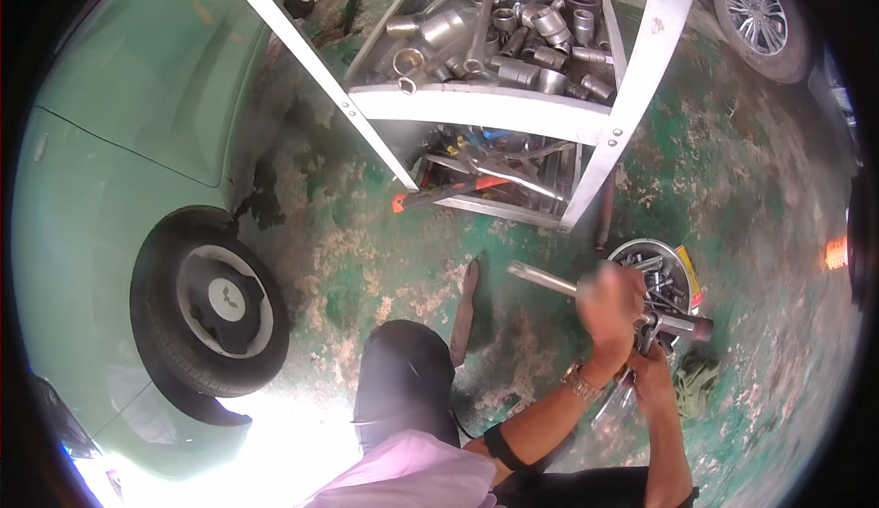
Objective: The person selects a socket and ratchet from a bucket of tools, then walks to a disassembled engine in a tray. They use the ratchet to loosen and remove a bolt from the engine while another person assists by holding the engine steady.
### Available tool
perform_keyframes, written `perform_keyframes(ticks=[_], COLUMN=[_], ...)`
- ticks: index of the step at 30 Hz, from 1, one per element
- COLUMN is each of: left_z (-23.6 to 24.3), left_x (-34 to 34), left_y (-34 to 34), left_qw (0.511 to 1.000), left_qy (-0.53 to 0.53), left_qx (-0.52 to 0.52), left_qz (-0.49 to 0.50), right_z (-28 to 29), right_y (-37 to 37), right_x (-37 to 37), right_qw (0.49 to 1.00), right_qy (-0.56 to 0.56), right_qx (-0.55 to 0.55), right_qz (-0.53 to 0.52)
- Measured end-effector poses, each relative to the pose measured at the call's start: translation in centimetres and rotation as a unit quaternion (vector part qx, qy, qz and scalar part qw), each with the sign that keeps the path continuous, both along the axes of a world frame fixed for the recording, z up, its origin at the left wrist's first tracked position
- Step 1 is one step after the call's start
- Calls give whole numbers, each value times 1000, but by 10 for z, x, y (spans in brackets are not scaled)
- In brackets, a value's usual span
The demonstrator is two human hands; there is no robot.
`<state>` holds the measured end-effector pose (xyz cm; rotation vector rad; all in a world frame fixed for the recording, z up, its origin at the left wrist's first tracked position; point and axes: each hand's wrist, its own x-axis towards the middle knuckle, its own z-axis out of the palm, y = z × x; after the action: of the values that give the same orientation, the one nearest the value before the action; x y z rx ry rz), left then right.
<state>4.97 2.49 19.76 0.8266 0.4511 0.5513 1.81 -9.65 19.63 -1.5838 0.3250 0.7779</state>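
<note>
My left hand (612,311), wearing a wristwatch (579,382), is closed round a long metal bar tool (545,277). The bar slants across the hand and seems to run on to a dark cylindrical end (700,329) at the right; the fingers are partly blurred. Just below, my right hand (652,375) is closed on shiny metal tools, perhaps wrenches (646,334), whose exact kind I cannot make out. A thin metal shaft (609,407) juts out beneath that hand. Both hands are over the near side of a round metal bowl (632,248) of sockets and small tools.
A white metal rack (476,110) ahead carries sockets (549,23) and, lower down, wrenches (513,178). A flat, dark bar (465,311) lies on the worn green floor. A green rag (698,384) is beside the bowl. A green car (119,169) stands left, its wheel (215,302) near my knee (403,371).
</note>
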Motion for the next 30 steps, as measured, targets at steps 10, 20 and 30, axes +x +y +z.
perform_keyframes(ticks=[10,20,30], left_z=[-2,-19,-12], left_x=[6,4,4], left_y=[30,37,35], left_qw=[920,901,899], left_qy=[45,19,9], left_qx=[-385,-433,-439], left_qz=[51,16,1], right_z=[16,26,27], right_y=[13,9,2], right_x=[-6,-8,-10], right_qw=[994,989,989], right_qy=[-93,-82,-72], right_qx=[20,110,122], right_qz=[-58,-49,-50])
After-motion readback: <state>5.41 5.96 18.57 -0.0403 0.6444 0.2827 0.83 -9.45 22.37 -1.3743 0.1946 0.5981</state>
